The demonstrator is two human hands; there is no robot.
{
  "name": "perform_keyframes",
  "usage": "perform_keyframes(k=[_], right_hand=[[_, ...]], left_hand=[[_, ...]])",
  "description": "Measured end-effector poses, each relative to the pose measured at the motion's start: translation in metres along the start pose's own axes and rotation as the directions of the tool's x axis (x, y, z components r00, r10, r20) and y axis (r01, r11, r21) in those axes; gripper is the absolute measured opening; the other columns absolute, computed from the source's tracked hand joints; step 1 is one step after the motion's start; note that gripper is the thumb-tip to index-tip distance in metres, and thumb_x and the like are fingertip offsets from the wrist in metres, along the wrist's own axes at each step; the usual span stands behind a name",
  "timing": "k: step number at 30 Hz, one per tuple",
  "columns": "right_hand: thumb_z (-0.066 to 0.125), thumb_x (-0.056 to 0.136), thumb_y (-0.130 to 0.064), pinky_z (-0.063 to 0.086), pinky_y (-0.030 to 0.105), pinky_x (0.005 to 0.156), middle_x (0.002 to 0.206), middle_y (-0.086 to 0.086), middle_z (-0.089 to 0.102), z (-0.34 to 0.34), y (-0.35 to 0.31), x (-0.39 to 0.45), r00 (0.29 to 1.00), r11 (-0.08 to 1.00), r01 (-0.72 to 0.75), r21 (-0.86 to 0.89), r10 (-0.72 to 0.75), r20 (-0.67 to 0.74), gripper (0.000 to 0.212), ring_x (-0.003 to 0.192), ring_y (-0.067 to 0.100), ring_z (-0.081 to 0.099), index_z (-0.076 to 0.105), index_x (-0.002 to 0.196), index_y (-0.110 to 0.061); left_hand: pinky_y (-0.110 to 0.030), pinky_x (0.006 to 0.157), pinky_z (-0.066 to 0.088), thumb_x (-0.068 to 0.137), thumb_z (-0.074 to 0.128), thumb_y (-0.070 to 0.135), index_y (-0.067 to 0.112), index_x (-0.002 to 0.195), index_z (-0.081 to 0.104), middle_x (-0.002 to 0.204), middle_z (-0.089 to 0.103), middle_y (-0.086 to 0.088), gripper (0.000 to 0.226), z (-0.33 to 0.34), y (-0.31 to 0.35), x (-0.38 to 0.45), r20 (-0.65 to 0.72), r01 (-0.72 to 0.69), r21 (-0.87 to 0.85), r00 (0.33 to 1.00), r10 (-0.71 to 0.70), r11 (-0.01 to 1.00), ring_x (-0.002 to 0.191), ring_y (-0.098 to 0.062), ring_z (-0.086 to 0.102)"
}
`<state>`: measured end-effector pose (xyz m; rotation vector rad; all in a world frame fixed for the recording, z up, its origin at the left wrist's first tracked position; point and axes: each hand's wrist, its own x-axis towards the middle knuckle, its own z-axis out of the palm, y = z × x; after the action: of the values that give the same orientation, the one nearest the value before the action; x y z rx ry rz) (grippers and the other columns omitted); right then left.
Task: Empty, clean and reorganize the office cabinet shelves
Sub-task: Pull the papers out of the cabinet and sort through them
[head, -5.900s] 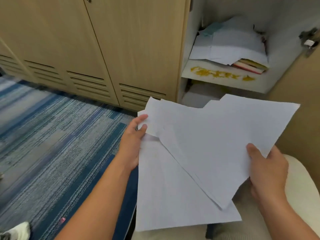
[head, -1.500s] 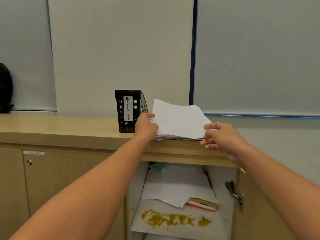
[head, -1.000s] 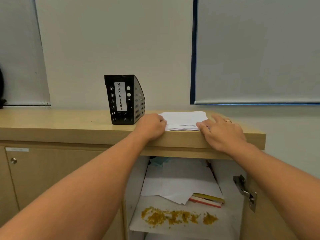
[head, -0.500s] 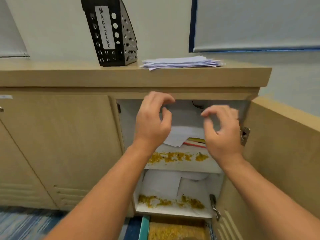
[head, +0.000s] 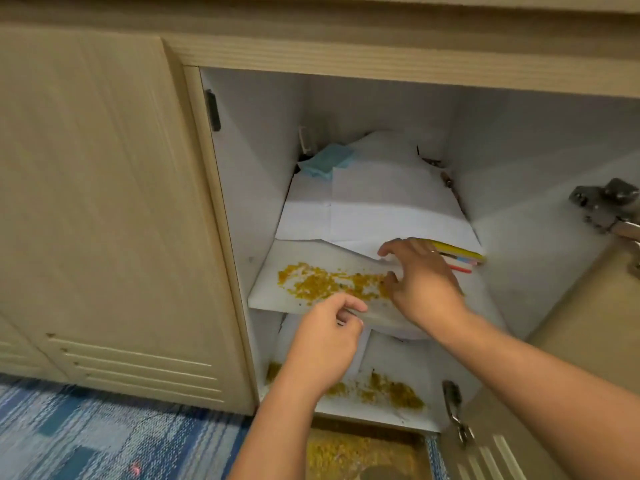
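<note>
Head view looks down into an open cabinet (head: 540, 140) with white walls. Its door (head: 588, 341) swings out at 3 o'clock, with a metal hinge (head: 609, 209) on it.

On the upper shelf (head: 270, 292) sits a messy pile of white papers (head: 374, 202), filling the back and middle. A blue thing (head: 329, 161) lies at the back, at 11 o'clock from the pile; what it is cannot be told. Under the pile's right front corner some thin books (head: 460, 258) poke out, with yellow, white and red edges. Yellow crumbs (head: 325, 282) are spread across the front of this shelf.

The right hand (head: 419, 282) is over the front of the upper shelf, fingers spread open. Its fingertips are at the front edge of the papers, just beside the books. It holds nothing. A ring shows on one finger.

The left hand (head: 325, 344) is lower, at 7 o'clock from the right hand, in front of the shelf's front edge. Its fingers are curled loosely and it holds nothing.

On the lower shelf (head: 346, 407) lie more white papers (head: 391, 355), partly hidden by the arms, and more yellow crumbs (head: 391, 393) near the front.

A closed door (head: 104, 202) fills 9 o'clock. Blue striped carpet (head: 86, 441) covers the floor at 7 o'clock.
</note>
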<state>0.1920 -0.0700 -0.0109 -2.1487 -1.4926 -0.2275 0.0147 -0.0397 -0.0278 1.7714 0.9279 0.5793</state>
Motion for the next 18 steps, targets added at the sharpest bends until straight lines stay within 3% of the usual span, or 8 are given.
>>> perform_keyframes(k=[4,6,10,12,15,18], right_hand=[[0.068,0.080,-0.023,0.025,0.042,0.112,0.154,0.004,0.031,0.009,0.006,0.054,0.989,0.925,0.146,-0.350,-0.134,0.058,0.076,0.144,0.027,0.023,0.035,0.148,-0.029],[0.068,0.081,-0.029,0.016,0.046,0.117,0.162,0.006,0.015,0.013,0.006,0.075,0.978,0.849,0.190,-0.494,-0.119,0.172,0.090,0.149,0.030,0.011,0.017,0.156,-0.030],[0.069,0.077,-0.044,0.007,0.052,0.120,0.164,0.006,-0.005,0.022,0.004,0.096,0.929,0.766,0.278,-0.580,-0.059,0.366,0.111,0.151,0.032,-0.001,-0.006,0.157,-0.031],[0.066,0.081,-0.045,0.007,0.053,0.120,0.164,0.006,0.001,0.025,0.003,0.102,0.922,0.742,0.312,-0.593,-0.086,0.378,0.104,0.151,0.032,0.005,-0.002,0.158,-0.029],[0.057,0.092,-0.034,0.026,0.046,0.112,0.152,0.004,0.038,0.023,-0.002,0.114,0.956,0.759,0.258,-0.597,-0.113,0.270,0.064,0.137,0.028,0.038,0.030,0.150,-0.026],[0.056,0.093,-0.029,0.045,0.035,0.081,0.114,0.005,0.067,0.006,-0.011,0.122,0.980,0.805,0.187,-0.564,-0.113,0.164,0.031,0.102,0.030,0.063,0.057,0.123,-0.026]], left_hand=[[-0.029,0.071,0.052,0.093,0.051,0.008,0.033,0.090,0.066,0.086,0.068,0.000,0.029,0.003,0.003,0.011,-0.069,-0.011,-0.113,0.998,0.004,0.993,0.075,-0.014,0.062],[-0.028,0.071,0.052,0.092,0.052,0.006,0.033,0.087,0.067,0.085,0.069,-0.001,0.031,0.004,0.005,0.014,-0.071,-0.011,-0.165,0.997,0.000,0.986,0.075,-0.015,0.062],[-0.032,0.074,0.053,0.091,0.055,0.005,0.031,0.081,0.068,0.083,0.069,-0.002,0.032,0.001,0.003,0.022,-0.089,-0.009,-0.229,0.996,-0.012,0.973,0.076,-0.022,0.064],[-0.032,0.073,0.053,0.091,0.054,0.005,0.038,0.081,0.068,0.083,0.070,-0.001,0.037,-0.001,0.003,0.024,-0.100,-0.014,-0.248,0.995,-0.011,0.969,0.075,-0.021,0.064],[-0.035,0.077,0.055,0.091,0.055,0.004,0.050,0.080,0.066,0.082,0.070,0.001,0.049,-0.004,0.004,0.024,-0.127,-0.029,-0.295,0.992,-0.009,0.955,0.076,-0.021,0.064],[-0.036,0.078,0.056,0.091,0.055,0.002,0.048,0.077,0.068,0.080,0.071,0.003,0.050,-0.009,0.005,0.024,-0.155,-0.046,-0.340,0.988,-0.008,0.939,0.076,-0.018,0.065]])
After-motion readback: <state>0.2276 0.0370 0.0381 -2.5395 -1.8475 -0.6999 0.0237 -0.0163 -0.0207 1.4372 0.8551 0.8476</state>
